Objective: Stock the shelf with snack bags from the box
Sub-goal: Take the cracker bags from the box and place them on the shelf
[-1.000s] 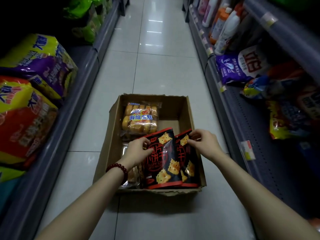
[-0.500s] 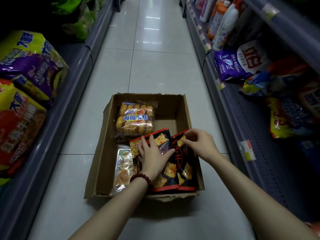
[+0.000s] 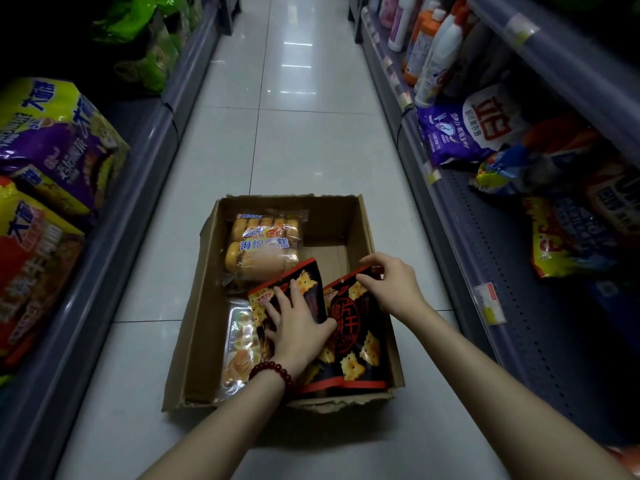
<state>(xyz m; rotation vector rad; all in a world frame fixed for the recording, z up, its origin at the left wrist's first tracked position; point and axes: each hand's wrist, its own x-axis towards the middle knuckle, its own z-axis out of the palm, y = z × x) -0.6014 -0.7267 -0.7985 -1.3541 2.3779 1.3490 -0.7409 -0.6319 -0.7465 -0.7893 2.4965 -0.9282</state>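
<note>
Here the two black-and-red glossy cracker bags (image 3: 353, 341) lie along the brown cardboard box's (image 3: 384, 323) right wall, long axes pointing away; the right hand (image 3: 391, 285) pinches the right bag's far top edge, while the left hand (image 3: 298, 327) presses flat, fingers spread, on the other.

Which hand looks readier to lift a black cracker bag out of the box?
The right hand: it pinches the right cracker bag at its top edge. The left hand lies flat on the other bag.
</note>
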